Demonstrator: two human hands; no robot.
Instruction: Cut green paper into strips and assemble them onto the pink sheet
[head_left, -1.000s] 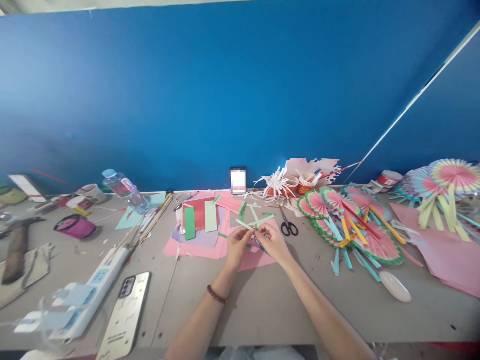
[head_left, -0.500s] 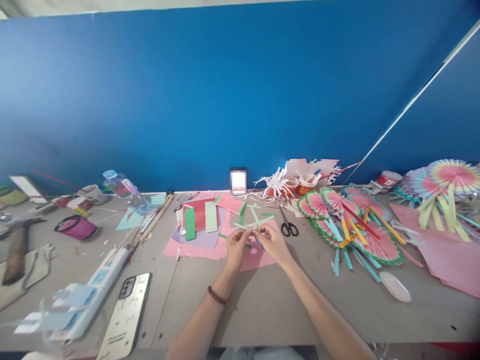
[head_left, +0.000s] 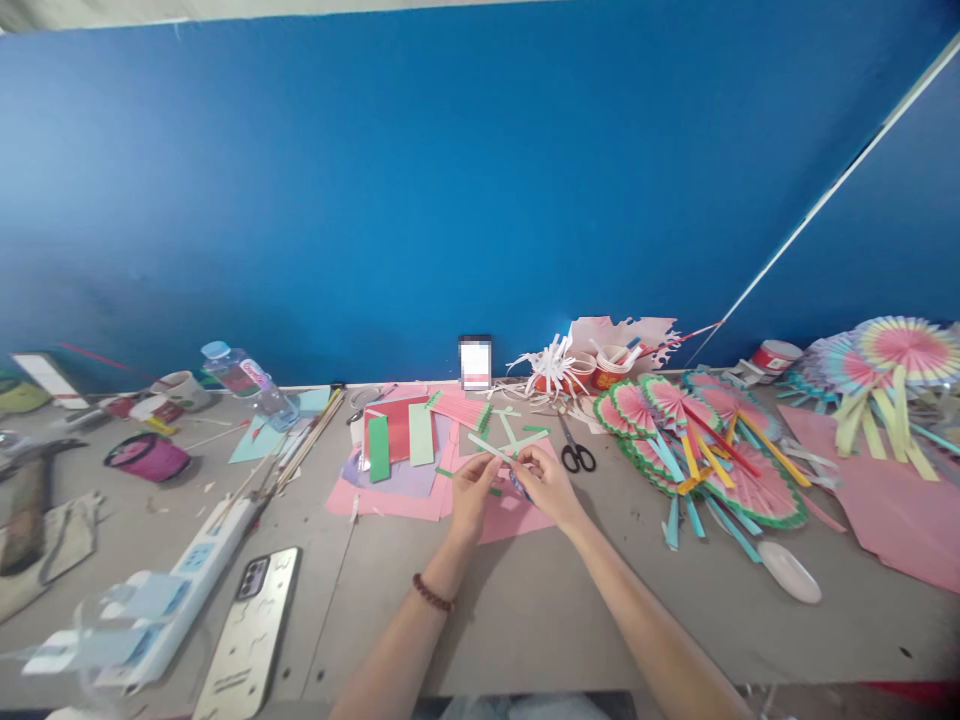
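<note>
Bare hands at a cluttered counter [head_left: 615,630]: a person pinches a pale green strip [head_left: 487,446] between the fingertips of both hands, above a pink sheet [head_left: 517,522]. The left hand [head_left: 469,490], a beaded bracelet [head_left: 433,593] on its wrist, grips the strip from beneath; the right hand [head_left: 546,482] closes thumb and fingers on its near end. Something blue [head_left: 517,486] shows by the right fingers, too small to identify.

Just beyond the hands, more pale strips [head_left: 516,433] lie crossed. To the left, a green card [head_left: 379,448] and a pale green card [head_left: 421,435] rest on a red sheet [head_left: 400,440], near a pleated pink piece [head_left: 459,409] edged in green. Black-handled scissors [head_left: 577,458] lie just right of the hands.

Pink-and-green fans [head_left: 679,408] with colored streamers are heaped farther right, a white oval object [head_left: 790,572] in front of them. Behind, cups [head_left: 616,362] stand beside a bunch of white strips [head_left: 555,370], near the blue wall [head_left: 480,200].

On the left side are a phone [head_left: 251,630], lying camera side up, a power strip [head_left: 180,595] with plugs in it, thin sticks [head_left: 311,445], a tilted bottle [head_left: 247,383], a magenta pouch [head_left: 148,457] and a hammer [head_left: 28,510].
</note>
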